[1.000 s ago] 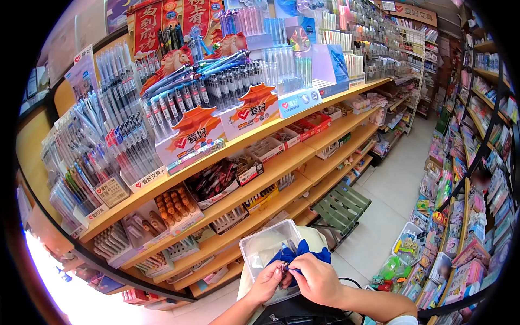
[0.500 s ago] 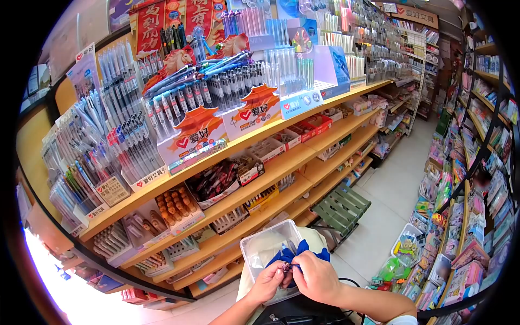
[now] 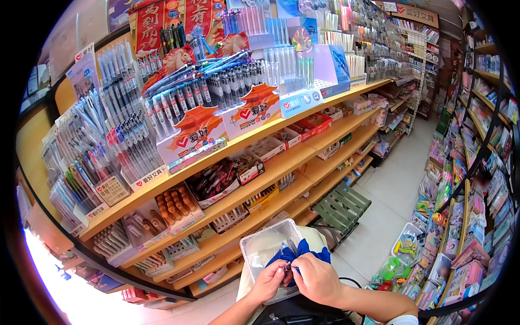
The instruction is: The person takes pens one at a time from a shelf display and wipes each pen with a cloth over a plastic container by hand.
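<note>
My left hand [image 3: 271, 281] is closed in a pinch on a small dark item too tiny to make out. Right beside it, my right hand [image 3: 318, 279] has its fingers pinched together at the same spot; what they hold is hidden. Blue fabric-like material [image 3: 304, 249] shows behind and around the fingers. Under both hands is a clear plastic box [image 3: 250, 250], resting on light-coloured cloth over the lap.
Wooden shelves [image 3: 290, 158] packed with pens and boxes run along the left and ahead. A green slatted folding stool [image 3: 341, 208] stands beyond the lap. Racks of colourful packets and a white basket [image 3: 407, 241] line the right side.
Both hands stay close together over the box, with only slight finger movement.
</note>
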Tool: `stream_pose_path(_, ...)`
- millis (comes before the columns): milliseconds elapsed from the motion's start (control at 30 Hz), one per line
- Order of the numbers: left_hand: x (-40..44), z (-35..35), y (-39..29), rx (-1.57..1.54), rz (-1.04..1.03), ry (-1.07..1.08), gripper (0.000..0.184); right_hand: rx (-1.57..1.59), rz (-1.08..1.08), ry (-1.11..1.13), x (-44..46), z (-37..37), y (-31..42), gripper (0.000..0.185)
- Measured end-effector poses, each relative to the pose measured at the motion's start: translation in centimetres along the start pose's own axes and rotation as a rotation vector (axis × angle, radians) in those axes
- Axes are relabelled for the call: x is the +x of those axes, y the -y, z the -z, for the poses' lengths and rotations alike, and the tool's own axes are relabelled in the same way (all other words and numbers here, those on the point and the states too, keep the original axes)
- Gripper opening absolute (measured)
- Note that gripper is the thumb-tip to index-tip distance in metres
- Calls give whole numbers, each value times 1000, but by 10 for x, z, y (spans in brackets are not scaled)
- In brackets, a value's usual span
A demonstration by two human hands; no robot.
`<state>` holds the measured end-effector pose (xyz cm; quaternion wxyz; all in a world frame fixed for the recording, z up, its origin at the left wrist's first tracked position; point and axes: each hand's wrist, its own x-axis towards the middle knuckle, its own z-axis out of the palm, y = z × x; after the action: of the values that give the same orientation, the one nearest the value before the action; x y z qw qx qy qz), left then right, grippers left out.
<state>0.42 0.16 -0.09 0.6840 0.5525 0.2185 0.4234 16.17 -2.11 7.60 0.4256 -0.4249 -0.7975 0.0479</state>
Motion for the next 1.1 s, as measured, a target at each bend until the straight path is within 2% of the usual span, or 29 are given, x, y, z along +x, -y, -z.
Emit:
stream_pose_path(200, -2, 4, 3, -107, 53, 20, 34, -92, 27, 85, -6, -3, -5, 14)
stream_pose_path(533, -1, 3, -3, -233, 81, 36, 37, 40, -29, 26, -1, 10, 0, 15)
stream_pose_path(700, -2, 3, 1, -189, 39, 45, 34, 99, 16, 6, 5, 13, 5, 15)
stream_pose_path(833, -2, 4, 2, -173, 60, 54, 31, 97, -8, 19, 6, 9, 6, 15)
stream_pose_path(1100, -4, 1, 6, -25, -55, 3, 30, 128, -78, 31, 1, 2, -1, 13)
